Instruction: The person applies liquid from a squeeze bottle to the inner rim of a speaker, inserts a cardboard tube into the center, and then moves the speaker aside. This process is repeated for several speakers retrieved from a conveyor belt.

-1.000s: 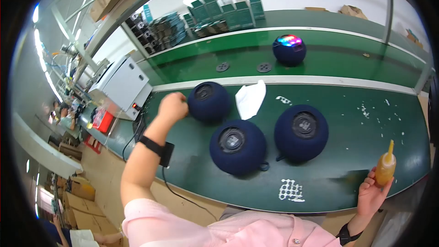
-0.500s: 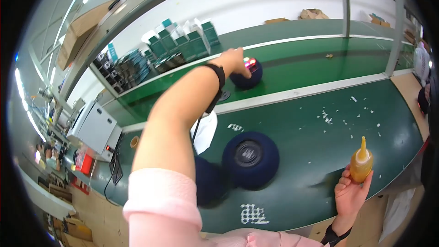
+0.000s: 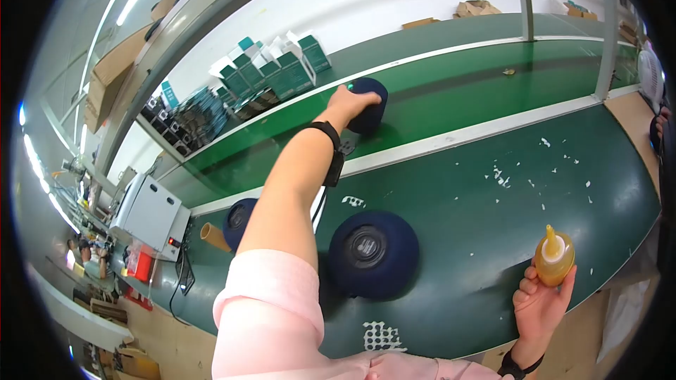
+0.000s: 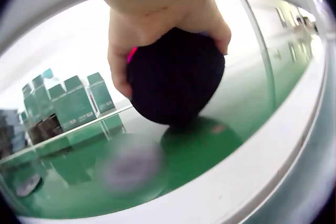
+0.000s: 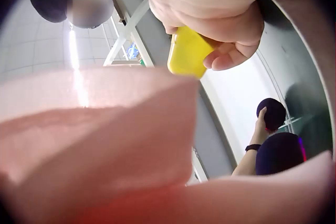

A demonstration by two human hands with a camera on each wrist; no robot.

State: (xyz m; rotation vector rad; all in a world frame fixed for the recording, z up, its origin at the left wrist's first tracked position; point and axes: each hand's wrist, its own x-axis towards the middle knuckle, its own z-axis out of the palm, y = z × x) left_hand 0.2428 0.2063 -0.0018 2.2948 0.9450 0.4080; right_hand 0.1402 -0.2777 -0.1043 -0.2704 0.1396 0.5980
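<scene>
My left hand reaches over to the raised green surface and grips a round navy speaker from above. In the left wrist view, thumb and fingers curl round both sides of this speaker, and a pink glow shows at its left edge. My right hand holds a squeeze bottle of amber liquid upright at the near right, its narrow nozzle pointing up. Another navy speaker sits on the dark green table, its round base facing up. A further speaker is partly hidden behind my left arm.
Teal boxes stand beyond the green surface, which has a pale raised edge. White scraps and a perforated white patch mark the table. A cardboard tube lies near a white machine at left.
My left hand has left the leftmost speaker and taken hold of the lit one, which is now tilted with its lights mostly turned from view. The head view has shifted; the right hand keeps its bottle.
</scene>
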